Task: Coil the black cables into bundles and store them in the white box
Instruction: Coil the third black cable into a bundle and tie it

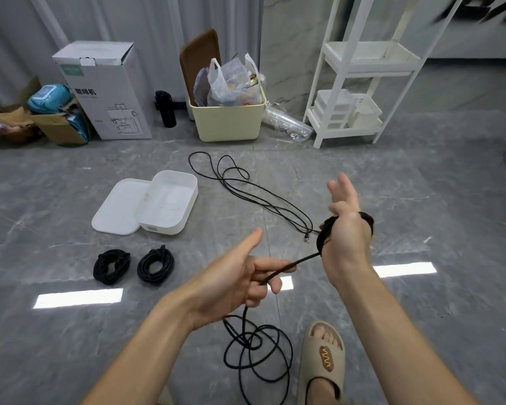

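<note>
My right hand [345, 229] is raised with its fingers straight, and a black cable [323, 232] is wound in a coil round its palm, the thumb bent over the coil. The cable's free length runs down to my left hand [240, 279], which pinches it between curled fingers. Below that it falls in loose loops on the floor [257, 349]. Two finished black bundles [111, 266] [155, 264] lie side by side on the floor. The open white box [164, 228] sits behind them with its lid [114, 211] alongside. Another loose black cable [246, 182] trails across the floor.
A sandalled foot [322, 363] stands beside the loose loops. Along the back wall are a tall white carton [108, 92], a black bottle [165, 109], a cream bin [228, 121] full of bags, and a white shelf rack [360, 92]. Open cardboard boxes [53, 121] stand at the far left.
</note>
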A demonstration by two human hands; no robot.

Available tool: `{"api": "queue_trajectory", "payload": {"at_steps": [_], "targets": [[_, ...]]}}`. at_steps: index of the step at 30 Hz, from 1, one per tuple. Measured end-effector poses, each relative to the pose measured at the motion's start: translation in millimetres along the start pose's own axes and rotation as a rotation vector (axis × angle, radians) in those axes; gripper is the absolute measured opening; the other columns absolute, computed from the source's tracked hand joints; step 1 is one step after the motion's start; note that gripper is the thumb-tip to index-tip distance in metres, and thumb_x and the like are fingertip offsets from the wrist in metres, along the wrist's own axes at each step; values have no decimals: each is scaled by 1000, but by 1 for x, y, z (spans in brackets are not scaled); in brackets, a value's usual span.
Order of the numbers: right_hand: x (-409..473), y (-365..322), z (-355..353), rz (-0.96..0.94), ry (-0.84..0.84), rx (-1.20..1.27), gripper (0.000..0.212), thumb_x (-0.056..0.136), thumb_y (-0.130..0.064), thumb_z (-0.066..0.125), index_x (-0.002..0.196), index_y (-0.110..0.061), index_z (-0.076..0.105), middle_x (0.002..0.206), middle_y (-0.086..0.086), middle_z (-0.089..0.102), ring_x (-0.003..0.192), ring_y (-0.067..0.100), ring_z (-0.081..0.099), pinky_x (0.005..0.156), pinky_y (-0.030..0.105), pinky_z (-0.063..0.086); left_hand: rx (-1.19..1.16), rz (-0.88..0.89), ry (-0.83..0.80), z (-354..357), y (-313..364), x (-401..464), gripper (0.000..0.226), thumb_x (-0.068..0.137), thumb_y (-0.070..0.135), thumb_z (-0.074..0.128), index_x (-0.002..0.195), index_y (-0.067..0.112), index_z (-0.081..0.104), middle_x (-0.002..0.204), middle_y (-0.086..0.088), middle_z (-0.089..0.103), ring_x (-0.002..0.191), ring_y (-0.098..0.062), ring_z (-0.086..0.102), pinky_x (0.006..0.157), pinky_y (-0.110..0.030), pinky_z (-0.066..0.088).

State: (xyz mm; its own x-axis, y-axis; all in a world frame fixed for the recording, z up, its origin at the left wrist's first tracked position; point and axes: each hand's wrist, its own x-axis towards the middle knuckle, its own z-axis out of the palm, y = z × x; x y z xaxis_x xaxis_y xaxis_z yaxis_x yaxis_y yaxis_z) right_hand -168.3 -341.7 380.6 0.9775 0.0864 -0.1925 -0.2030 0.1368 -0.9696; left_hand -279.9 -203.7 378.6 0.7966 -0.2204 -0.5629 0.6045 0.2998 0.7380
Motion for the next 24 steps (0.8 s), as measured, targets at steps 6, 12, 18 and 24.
{"api": "queue_trajectory", "payload": {"at_steps": [6,12,18,24], "targets": [[-21,9,8,193,-680,-728,40,90,-2,40,107,-16,73,99,-9,76,98,6,70,83,15,49,568,165,309,1,7,-9,73,98,67,20,85,28,81,52,15,49,53,2,47,66,-18,36],[-38,-2,11,531,-1076,-684,47,100,-33,31,79,-17,70,45,4,45,40,14,25,43,22,36,552,387,421,-1,5,-11,75,96,65,39,47,16,66,55,-12,65,49,-10,48,59,-20,39],[-39,12,18,867,-1500,-144,99,83,-88,27,113,-3,69,38,-1,26,31,7,18,33,21,18,378,597,492,-9,13,-11,70,81,71,43,47,12,61,52,-14,54,57,-18,52,66,-24,46],[-40,21,24,975,-1679,606,96,93,-81,20,129,0,59,44,-1,36,31,8,14,31,17,18,145,605,370,-14,14,-10,33,83,61,52,71,30,56,76,5,44,68,-9,39,74,-33,32]]}}
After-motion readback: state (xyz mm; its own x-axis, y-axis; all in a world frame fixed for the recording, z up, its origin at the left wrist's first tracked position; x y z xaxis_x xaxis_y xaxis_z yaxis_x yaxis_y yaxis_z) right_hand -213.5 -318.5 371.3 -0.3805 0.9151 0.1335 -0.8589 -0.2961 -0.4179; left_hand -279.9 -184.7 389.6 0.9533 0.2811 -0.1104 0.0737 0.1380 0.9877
